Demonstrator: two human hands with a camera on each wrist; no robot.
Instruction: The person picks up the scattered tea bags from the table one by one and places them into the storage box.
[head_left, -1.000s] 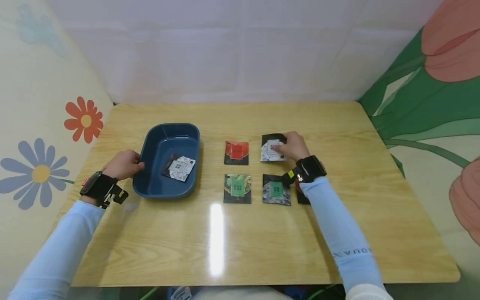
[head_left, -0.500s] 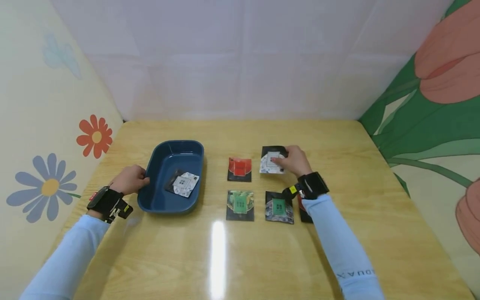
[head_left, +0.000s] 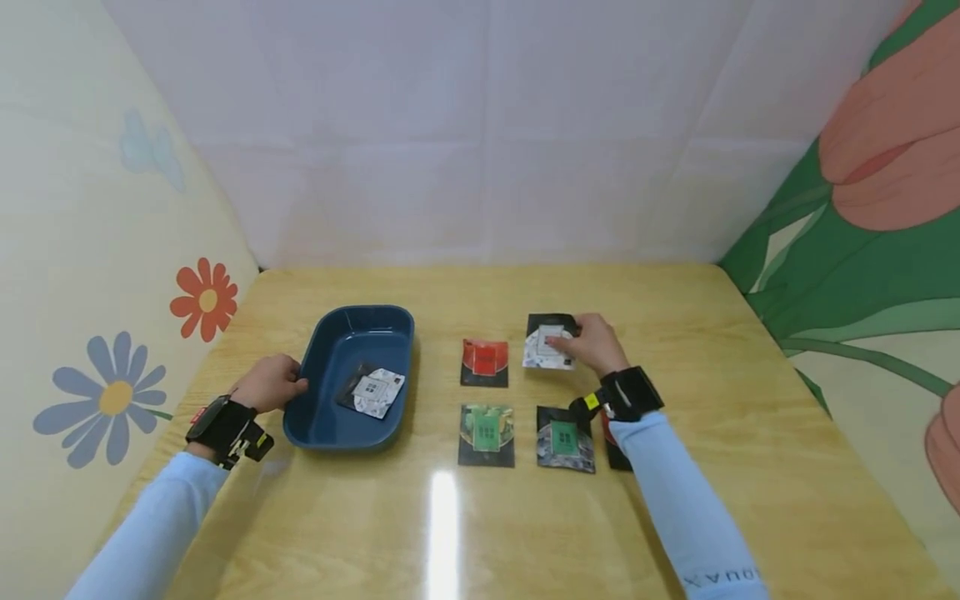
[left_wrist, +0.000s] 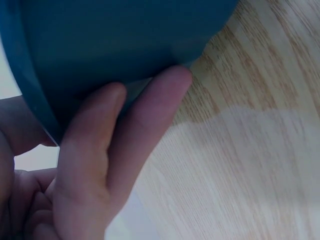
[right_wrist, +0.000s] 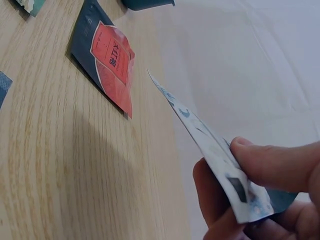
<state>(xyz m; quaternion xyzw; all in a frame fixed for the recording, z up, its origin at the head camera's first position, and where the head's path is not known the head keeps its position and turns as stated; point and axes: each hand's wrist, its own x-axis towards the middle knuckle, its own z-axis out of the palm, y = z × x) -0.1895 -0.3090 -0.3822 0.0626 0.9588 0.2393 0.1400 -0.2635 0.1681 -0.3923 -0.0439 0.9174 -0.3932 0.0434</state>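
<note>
My left hand (head_left: 270,383) grips the left rim of a dark blue dish (head_left: 300,437); in the left wrist view, two fingers (left_wrist: 82,165) lie along its outer wall (left_wrist: 125,45). Inside the dish lies one white-and-black tea sachet (head_left: 378,392). Over on the right, my right hand (head_left: 596,343) pinches a second white-and-black sachet (head_left: 547,354) by its right edge between thumb and fingers. The right wrist view shows this sachet (right_wrist: 200,140) nearly edge-on, raised over the table, its far end free.
Between dish and right hand lie a red sachet (head_left: 485,360) and a green-and-yellow sachet (head_left: 486,433). A grey sachet with a green label (head_left: 564,442) and a dark red one (head_left: 617,450), partly covered by the right wrist, lie below the right hand. A white cloth (head_left: 480,167) hangs behind the table.
The head view has tilted up, so everything sits lower in the frame. The right hand has raised its pinched sachet slightly; the left hand stays on the dish rim.
</note>
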